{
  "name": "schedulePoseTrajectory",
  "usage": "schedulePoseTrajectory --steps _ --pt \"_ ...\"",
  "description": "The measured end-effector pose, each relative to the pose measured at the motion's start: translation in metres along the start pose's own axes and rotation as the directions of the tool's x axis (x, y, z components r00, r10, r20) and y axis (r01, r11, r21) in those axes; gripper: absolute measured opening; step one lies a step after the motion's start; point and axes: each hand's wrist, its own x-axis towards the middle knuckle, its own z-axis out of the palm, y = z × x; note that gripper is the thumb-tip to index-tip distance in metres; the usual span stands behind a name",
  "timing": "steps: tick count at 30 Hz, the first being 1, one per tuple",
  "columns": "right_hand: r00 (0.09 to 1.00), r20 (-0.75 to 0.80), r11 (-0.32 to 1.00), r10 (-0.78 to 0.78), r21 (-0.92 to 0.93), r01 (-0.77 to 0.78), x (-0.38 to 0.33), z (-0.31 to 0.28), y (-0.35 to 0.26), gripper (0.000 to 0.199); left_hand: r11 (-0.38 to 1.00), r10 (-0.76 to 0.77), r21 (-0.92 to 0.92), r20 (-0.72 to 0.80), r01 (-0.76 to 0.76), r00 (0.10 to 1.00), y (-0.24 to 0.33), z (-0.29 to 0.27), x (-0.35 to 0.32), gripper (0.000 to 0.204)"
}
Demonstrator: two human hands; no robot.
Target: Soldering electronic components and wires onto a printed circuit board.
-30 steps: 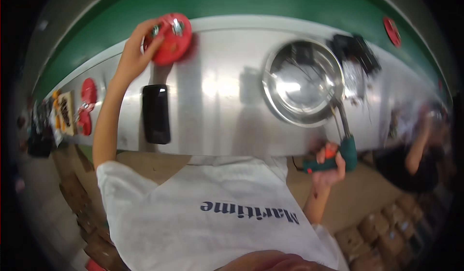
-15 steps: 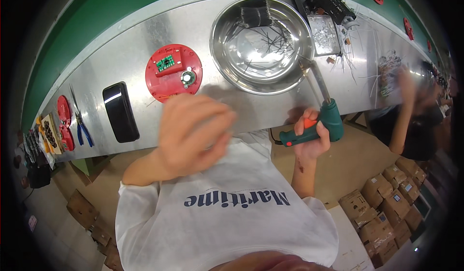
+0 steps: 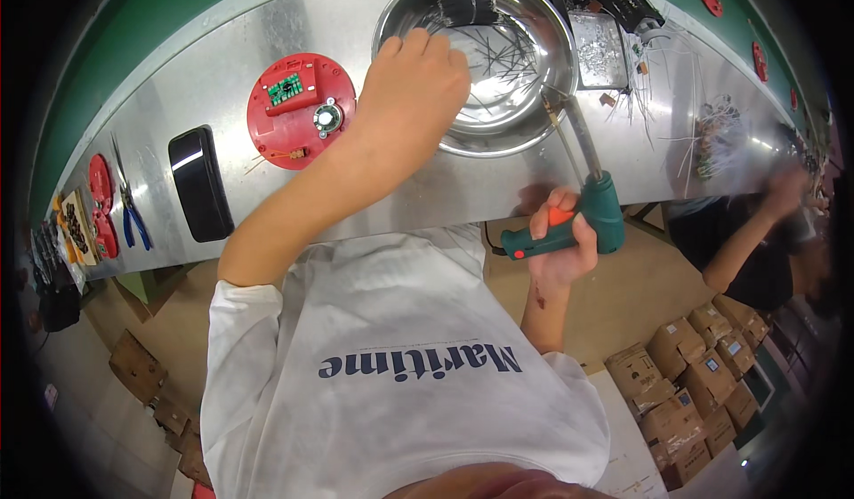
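My left hand is over the left part of a shiny steel bowl, back of the hand up, fingers bent; anything inside them is hidden. In the bowl lie a bundle of short black wires and several loose ones. My right hand grips the green handle of a soldering gun with an orange trigger, its metal tip pointing away at the bowl's right rim. Left of the bowl, a round red plastic housing holds a green circuit board and a small round speaker.
A black phone and blue-handled pliers lie left on the steel bench. Beyond the bowl's right side are a tray and scattered wires. Another person's arm is at far right, above stacked cardboard boxes.
My left hand has moved away from my body and right, from near the red housing to over the bowl. The right hand still holds the soldering gun; the view has shifted slightly.
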Motion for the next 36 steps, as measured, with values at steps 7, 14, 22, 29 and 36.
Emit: schedulePoseTrajectory --steps 7,14,22,29,36 --pt "1.0 0.015 1.0 0.003 -0.016 -0.003 -0.001 -0.003 -0.001 0.028 0.915 -0.009 -0.404 -0.045 -0.01 0.999 -0.004 -0.007 -0.009 0.013" --pt "1.0 0.01 0.998 0.029 -0.048 -0.029 -0.001 0.006 -0.003 0.027 0.797 -0.185 -0.591 -0.039 0.126 0.982 0.002 -0.013 -0.022 0.027" --pt "0.996 0.065 0.992 0.056 -0.115 -0.048 -0.004 0.046 0.0 0.023 0.688 -0.286 -0.713 -0.095 0.136 0.953 0.011 -0.019 -0.041 0.031" --pt "0.997 0.075 0.991 -0.012 -0.135 0.022 0.001 0.062 0.006 0.023 0.618 -0.336 -0.766 -0.054 0.177 0.94 0.009 -0.016 -0.04 0.032" --pt "0.998 0.065 0.99 -0.001 -0.141 0.011 0.001 0.072 0.006 0.022 0.611 -0.272 -0.789 -0.131 0.066 0.953 0.012 -0.017 -0.057 0.033"
